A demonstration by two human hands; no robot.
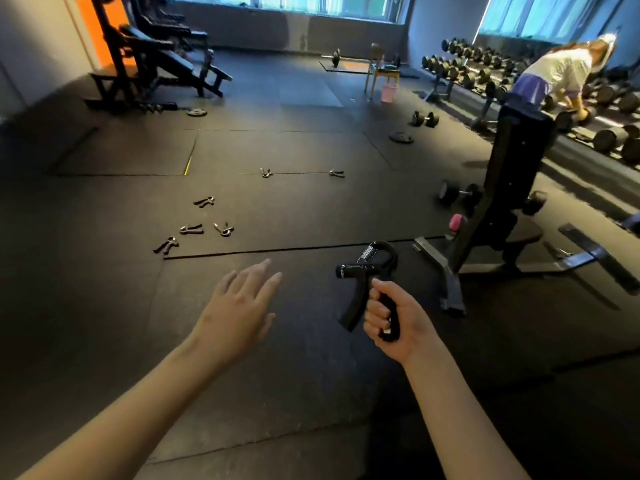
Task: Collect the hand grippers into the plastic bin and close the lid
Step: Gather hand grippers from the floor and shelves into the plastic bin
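Black sprung hand gripper (pixel 360 267): right hand (pixel 391 317) fists one handle
Left hand (pixel 239 306): spread, empty
Nearest black floor gripper (pixel 166 244): far-left, left hand's side

Open floor mat (pixel 294 209) ahead; weight bench (pixel 502 209) crowds the right.

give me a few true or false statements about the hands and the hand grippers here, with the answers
1. The right hand grips a hand gripper by one handle. True.
2. The left hand holds a second one. False: its fingers are straight and it holds nothing.
3. Six loose grippers lie on the floor mat. True.
4. The plastic bin stands by the left hand. False: no bin is in view.
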